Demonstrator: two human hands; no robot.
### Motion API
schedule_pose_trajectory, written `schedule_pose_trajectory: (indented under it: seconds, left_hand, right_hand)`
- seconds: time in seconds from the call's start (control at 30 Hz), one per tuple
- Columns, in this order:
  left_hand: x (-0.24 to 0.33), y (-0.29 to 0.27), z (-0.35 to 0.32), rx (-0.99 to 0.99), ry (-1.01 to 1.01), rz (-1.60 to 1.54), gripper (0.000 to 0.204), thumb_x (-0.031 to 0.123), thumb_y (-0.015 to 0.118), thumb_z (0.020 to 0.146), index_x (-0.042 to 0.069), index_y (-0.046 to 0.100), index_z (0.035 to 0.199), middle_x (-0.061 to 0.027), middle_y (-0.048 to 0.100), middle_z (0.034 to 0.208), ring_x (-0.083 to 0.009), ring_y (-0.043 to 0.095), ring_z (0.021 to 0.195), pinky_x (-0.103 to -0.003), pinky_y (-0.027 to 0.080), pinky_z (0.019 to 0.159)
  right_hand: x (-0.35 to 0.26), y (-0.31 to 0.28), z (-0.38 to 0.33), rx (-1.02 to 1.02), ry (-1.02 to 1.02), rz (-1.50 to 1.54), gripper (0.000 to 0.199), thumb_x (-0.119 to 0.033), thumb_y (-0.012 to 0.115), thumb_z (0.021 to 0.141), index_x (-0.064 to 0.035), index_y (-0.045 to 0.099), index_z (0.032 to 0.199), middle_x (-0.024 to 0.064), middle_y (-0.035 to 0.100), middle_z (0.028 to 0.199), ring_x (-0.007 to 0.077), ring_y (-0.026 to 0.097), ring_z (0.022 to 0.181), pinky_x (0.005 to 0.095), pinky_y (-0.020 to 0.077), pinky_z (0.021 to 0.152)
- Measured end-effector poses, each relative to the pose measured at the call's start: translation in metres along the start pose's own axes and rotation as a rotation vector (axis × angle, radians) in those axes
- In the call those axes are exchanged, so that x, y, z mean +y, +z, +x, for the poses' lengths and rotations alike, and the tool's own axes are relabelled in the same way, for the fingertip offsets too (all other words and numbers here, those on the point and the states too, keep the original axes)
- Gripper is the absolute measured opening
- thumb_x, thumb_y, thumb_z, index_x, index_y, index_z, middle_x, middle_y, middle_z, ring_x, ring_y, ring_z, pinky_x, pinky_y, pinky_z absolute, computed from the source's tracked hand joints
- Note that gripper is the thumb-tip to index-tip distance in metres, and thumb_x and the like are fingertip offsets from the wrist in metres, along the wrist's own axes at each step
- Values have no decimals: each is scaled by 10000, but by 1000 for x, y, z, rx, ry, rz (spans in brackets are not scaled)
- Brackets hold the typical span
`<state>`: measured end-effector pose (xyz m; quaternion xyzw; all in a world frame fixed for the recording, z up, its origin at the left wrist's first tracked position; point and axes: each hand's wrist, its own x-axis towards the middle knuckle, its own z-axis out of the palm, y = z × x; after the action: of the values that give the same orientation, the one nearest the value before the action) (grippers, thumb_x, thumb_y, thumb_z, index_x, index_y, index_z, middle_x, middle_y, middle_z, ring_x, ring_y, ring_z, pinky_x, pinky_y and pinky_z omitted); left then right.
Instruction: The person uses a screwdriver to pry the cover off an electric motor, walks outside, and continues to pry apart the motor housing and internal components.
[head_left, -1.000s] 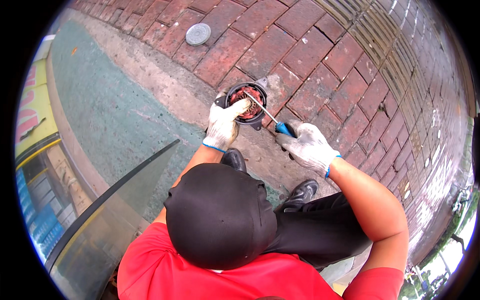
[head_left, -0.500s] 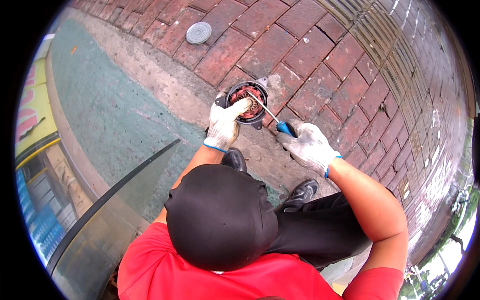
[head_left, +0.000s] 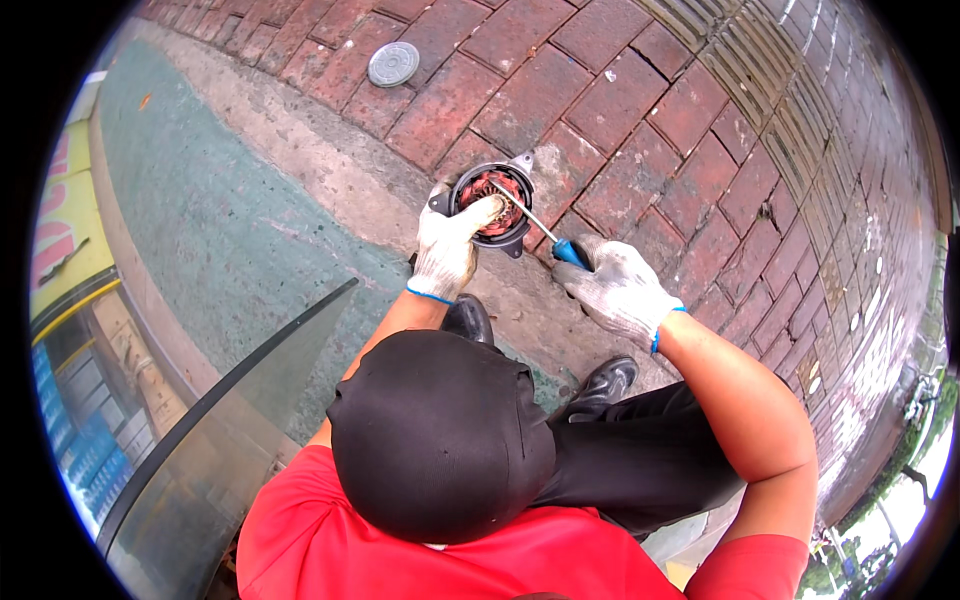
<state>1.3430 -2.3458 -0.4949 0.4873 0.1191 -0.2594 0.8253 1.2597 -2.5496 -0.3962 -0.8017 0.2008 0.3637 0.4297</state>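
Note:
A round black motor housing [head_left: 477, 190] with mounting ears and reddish copper windings inside is held up in my left hand [head_left: 445, 248]. That hand wears a white knit glove with a blue cuff; its thumb reaches over the rim onto the windings, and its other fingers are mostly hidden behind the housing. My right hand [head_left: 620, 288], in a matching glove, is wrapped round the blue handle of a screwdriver [head_left: 570, 253]. The metal shaft slants up and left, with its tip inside the housing against the windings. Whether the tip grips or merely touches a winding, I cannot tell.
Below my hands is a stone kerb [head_left: 330, 170] beside red paving bricks [head_left: 620, 100]. A round grey cover [head_left: 393, 64] is set in the bricks. To my left stands a dark-edged glass panel [head_left: 220, 450] over green ground. My black shoes [head_left: 605, 388] are beneath my hands.
The picture has shifted very slightly. Both hands keep their hold, and the screwdriver tip stays at nearly the same spot in the housing.

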Motion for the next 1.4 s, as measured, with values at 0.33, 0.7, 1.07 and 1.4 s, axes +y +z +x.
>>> schedule_pose_trajectory:
  seconds: [0.33, 0.7, 1.07, 1.4]
  left_hand:
    - [-10, -6, 5, 21, -20, -21, 491, -78, 767, 837, -24, 609, 1299, -135, 727, 1150, -222, 730, 1003, -349, 621, 886]
    - [-25, -10, 13, 146, 5, -40, 321, -86, 722, 869, -18, 669, 1179, -123, 755, 1050, -212, 742, 930, -340, 606, 859]
    - [-33, -19, 21, 245, -41, -119, 301, -60, 732, 873, -5, 691, 1166, -128, 755, 1049, -223, 738, 931, -353, 602, 846]
    - [-43, -32, 29, 280, 16, 48, 364, -16, 780, 850, -7, 683, 1201, -109, 749, 1068, -205, 716, 942, -335, 572, 882]
  right_hand:
    - [6, 9, 6, -8, 61, 112, 406, -389, 620, 944, 2, 665, 1044, 277, 695, 958, 459, 674, 944, 494, 506, 829]
    - [1, 32, 20, 58, 73, 54, 392, -367, 596, 985, -15, 657, 1146, 287, 705, 1092, 477, 660, 1088, 503, 508, 917]
    - [1, 66, 32, 98, 85, 110, 393, -381, 574, 1011, -24, 642, 1159, 288, 701, 1108, 483, 652, 1096, 521, 507, 925]
    - [13, 95, 57, 106, 94, 123, 396, -390, 540, 1019, -34, 639, 1160, 291, 694, 1149, 479, 642, 1132, 517, 503, 946]
